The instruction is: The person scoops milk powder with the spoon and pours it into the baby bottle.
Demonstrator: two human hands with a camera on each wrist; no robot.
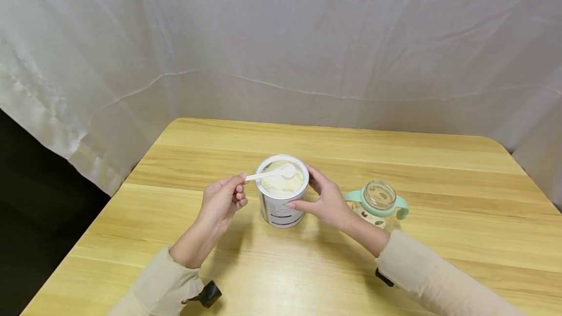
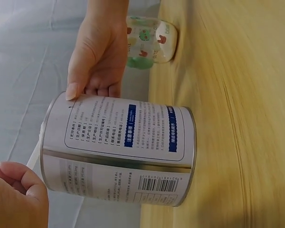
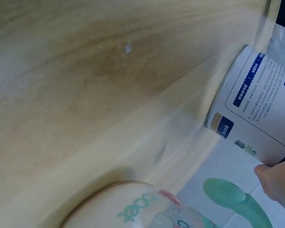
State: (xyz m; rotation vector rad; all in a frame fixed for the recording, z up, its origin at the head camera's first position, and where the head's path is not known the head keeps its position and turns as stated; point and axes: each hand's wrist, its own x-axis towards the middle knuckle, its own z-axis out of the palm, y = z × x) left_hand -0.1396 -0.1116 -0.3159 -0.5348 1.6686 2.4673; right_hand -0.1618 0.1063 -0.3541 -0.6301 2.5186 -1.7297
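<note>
Left hand point(image 1: 223, 199) pinches a white scoop point(image 1: 269, 173) by one end above pale powder point(image 1: 284, 187) in the open tin point(image 1: 283, 212). Right hand point(image 1: 328, 203) grips the side of that tin on the worktop point(image 1: 303, 272), near a clear bottle point(image 1: 378, 204) with green handles.

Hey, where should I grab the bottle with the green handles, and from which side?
I'd take the bottle by its right handle, coming from the right. It stands upright, and that handle curves out, away from the right hand holding the can; the left handle faces that hand, so looks more awkward.
</note>
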